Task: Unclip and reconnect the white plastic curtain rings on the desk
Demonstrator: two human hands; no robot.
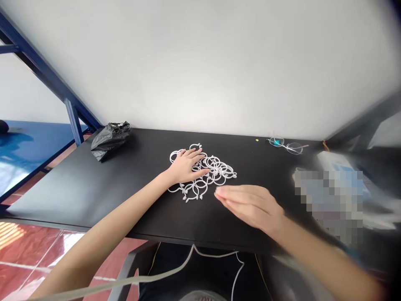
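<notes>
A loose pile of white plastic shower curtain rings point(216, 167) lies in the middle of the black table. Many of these open loops have knobbed ends and overlap one another. My left hand point(187, 165) rests palm down over the left part of the pile, fingers spread, hiding some rings beneath it. To the right and nearer to me, my right hand point(250, 205) is held just off the pile, its fingers stretched out side by side and pointing left. Nothing shows in it; its palm is turned away from view.
A crumpled black plastic bag point(111, 140) sits at the table's back left, and eyeglasses point(285, 145) lie at the back right. Partly blurred packages point(338, 163) occupy the right end. A white cable point(169, 272) crosses below the front edge of the black table point(78, 188).
</notes>
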